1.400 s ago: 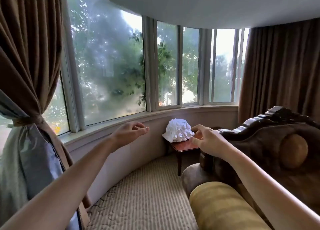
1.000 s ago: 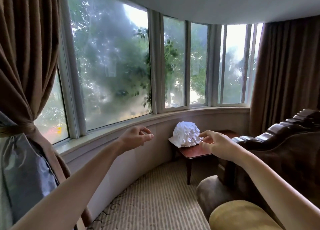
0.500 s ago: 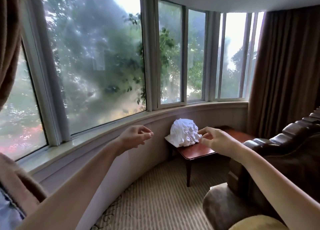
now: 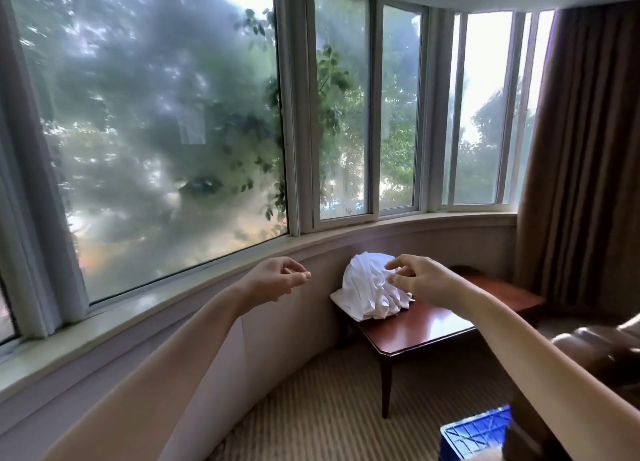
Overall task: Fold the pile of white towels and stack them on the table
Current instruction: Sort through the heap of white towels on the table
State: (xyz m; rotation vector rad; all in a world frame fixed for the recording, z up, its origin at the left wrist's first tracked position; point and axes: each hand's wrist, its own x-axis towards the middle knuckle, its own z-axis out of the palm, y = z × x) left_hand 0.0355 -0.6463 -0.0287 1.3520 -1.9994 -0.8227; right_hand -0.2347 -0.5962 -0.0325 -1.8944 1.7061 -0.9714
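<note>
Towels [image 4: 363, 287]: one crumpled white heap at the left end of the table [image 4: 426, 332], below the window sill, w/ a flap hanging over the table's left edge. None folded and no stack yet, so I'd put the task at its very start.

Left hand [image 4: 275, 282]: up in the air, left of the heap and apart from it. Its grip is loose, fingers half curled, thumb near index tip, nothing in it.

Right hand [image 4: 427, 282]: raised in front of the heap. Its grip is half open, fingers curled toward the cloth, nothing pinched as far as shown. Fingertips overlap the heap in view, so can't tell if they touch.

Handling, as a judgement: soft, light, limp, not fragile. Layers look tangled, so a pull at mid-fold prob. drags several along. Better to take a free edge or corner, e.g. the overhanging flap, lift one towel clear, then find 2 corners. The glossy table may let the heap slide when tugged; steady it w/ the other hand.

Rest: brown curtain [image 4: 588, 148], dark sofa [image 4: 595, 349], blue crate [image 4: 478, 429] on the carpet.
</note>
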